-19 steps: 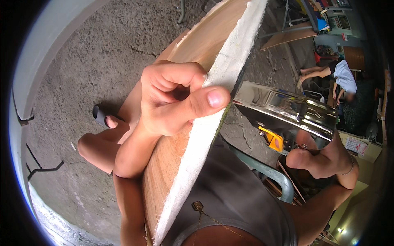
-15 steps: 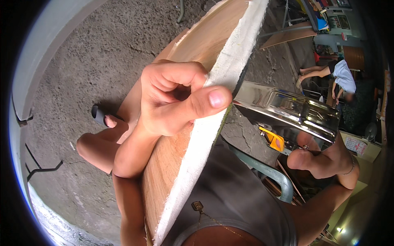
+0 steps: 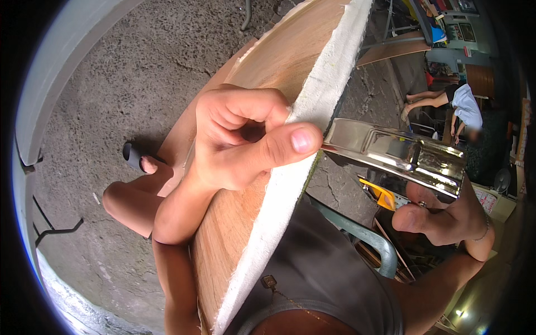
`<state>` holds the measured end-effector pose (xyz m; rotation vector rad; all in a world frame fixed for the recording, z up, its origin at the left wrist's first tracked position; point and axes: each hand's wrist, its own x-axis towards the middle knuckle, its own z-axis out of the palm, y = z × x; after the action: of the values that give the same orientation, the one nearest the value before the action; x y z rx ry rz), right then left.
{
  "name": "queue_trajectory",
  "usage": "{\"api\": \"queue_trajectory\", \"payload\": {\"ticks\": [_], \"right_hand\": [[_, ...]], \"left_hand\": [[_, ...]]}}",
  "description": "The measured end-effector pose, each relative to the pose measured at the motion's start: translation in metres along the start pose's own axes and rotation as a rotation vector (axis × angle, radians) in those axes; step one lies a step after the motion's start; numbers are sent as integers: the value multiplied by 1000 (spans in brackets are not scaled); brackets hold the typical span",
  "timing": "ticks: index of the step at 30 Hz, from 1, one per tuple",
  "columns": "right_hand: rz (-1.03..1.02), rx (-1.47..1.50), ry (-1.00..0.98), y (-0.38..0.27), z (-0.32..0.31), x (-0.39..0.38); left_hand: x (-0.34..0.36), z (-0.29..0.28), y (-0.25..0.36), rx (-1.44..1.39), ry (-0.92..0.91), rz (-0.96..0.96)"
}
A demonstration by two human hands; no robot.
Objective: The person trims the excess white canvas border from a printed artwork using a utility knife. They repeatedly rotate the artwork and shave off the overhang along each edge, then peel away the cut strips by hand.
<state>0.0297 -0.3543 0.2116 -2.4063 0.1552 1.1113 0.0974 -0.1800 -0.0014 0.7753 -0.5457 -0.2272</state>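
A curved wooden panel (image 3: 234, 234), edged with a white padded strip (image 3: 262, 229), stands tilted across my front. My left hand (image 3: 245, 139) is closed on the strip midway along, thumb pressing its outer side and fingers curled over the wood side. A thin dark green layer shows along the strip's outer edge. On the right, my right hand (image 3: 430, 218) is wrapped round a shiny chrome staple gun (image 3: 399, 151). Its front end is at the panel's edge, just beside my left thumb; whether it touches is hard to tell.
A yellow-handled tool (image 3: 379, 192) lies below the staple gun. Near it curves a grey-green chair arm (image 3: 374, 240). Rough concrete floor (image 3: 111, 111) spreads at left, with a white curved frame (image 3: 42, 95) along the rim. Another person (image 3: 466, 106) bends over at far right.
The staple gun's front end has tipped slightly downward and shifted a little right with my right hand. My left hand and the panel have moved slightly right in the picture, the pinch unchanged.
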Motion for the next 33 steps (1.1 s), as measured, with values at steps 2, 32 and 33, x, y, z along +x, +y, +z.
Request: {"api": "queue_trajectory", "payload": {"ticks": [2, 32, 33], "right_hand": [[31, -33, -33, -3, -3, 0], [-701, -867, 656, -113, -85, 197], [-774, -894, 699, -125, -82, 217]], "left_hand": [[1, 0, -1, -1, -5, 1], [2, -21, 6, -46, 8, -188], [5, -19, 11, -13, -2, -216]]}}
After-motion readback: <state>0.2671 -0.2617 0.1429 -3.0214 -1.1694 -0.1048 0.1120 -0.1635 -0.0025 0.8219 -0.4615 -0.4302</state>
